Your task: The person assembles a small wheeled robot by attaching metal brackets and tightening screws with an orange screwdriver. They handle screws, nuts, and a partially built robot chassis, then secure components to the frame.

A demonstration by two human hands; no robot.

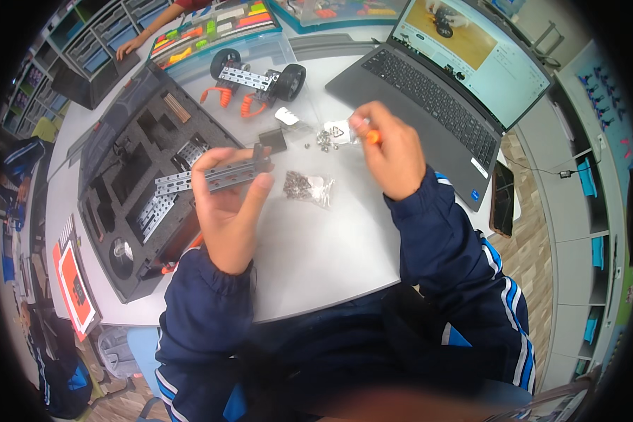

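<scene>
In my left hand [225, 204] is a grey perforated metal beam [211, 177], gripped between thumb and fingers above the table. A small dark part [261, 152] sits at the beam's right end by my fingertips. My right hand [392, 151] is closed around a small orange-handled tool [373, 136]; the rest of it is hidden by my fingers. Just left of that hand, small metal nuts [323, 141] lie by an opened clear bag [337, 131]. Nearer to me lies a clear bag of screws [308, 188].
A wheeled metal chassis [247, 77] with orange coiled cables stands at the back. To the left lies an open foam-lined case [130, 211] with metal parts. An open laptop [429, 91] is at the right, a phone [501, 199] beside it. Parts boxes [221, 32] line the far edge.
</scene>
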